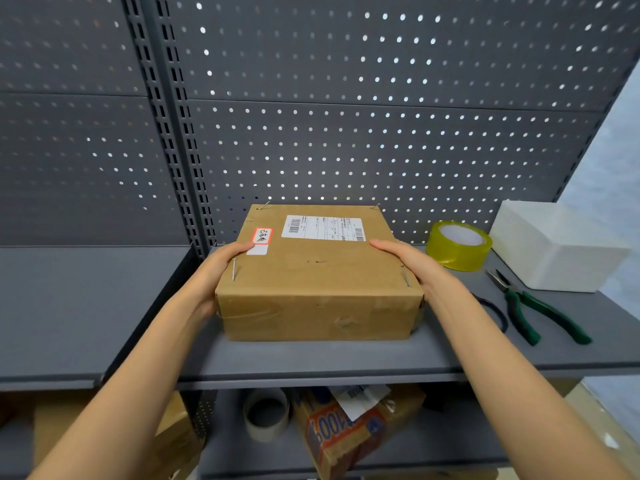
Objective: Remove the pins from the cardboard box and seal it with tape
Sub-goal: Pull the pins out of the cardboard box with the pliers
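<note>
A brown cardboard box point(318, 275) with a white shipping label and a red-edged sticker sits on the grey shelf point(311, 358). Metal pins stick out near its top corners: one at the near left point(234, 269), one at the near right point(405, 276), and two at the far corners. My left hand point(214, 271) grips the box's left side, thumb on top. My right hand point(412, 268) grips the right side. A yellowish tape roll point(459, 245) stands to the right of the box. Green-handled pliers point(530, 306) lie further right.
A white foam box point(557, 247) stands at the back right of the shelf. A black band point(495, 313) lies beside the pliers. Grey pegboard forms the back wall. The lower shelf holds an empty tape core point(266, 414) and cardboard packages point(349, 434).
</note>
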A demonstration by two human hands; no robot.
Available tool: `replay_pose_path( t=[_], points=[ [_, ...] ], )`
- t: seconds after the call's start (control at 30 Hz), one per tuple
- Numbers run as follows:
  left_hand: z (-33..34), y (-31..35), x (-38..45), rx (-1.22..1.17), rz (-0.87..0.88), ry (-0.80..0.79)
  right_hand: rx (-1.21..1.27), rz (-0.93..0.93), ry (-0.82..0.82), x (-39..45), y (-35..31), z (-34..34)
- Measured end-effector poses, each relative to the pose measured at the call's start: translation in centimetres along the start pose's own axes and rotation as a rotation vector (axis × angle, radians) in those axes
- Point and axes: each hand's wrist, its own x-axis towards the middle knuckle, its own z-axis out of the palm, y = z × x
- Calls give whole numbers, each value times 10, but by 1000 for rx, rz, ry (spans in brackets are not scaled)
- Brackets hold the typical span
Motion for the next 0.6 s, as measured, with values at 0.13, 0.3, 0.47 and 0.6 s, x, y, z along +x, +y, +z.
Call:
replay_pose_path(
  t=[0.13, 0.3, 0.47, 0.6],
  points=[
    [-3, 3, -3, 166, 115, 114, -90, -55, 121, -8, -5, -1],
    [1, 10, -15, 540, 507, 325, -212, -244, 300, -25, -13, -18],
    [39, 6, -35, 1091, 906, 342, -366, -387, 407, -57, -15, -41],
    [81, -13, -44, 1283, 997, 204, -532, -436, 507, -63, -3, -59]
  ],
)
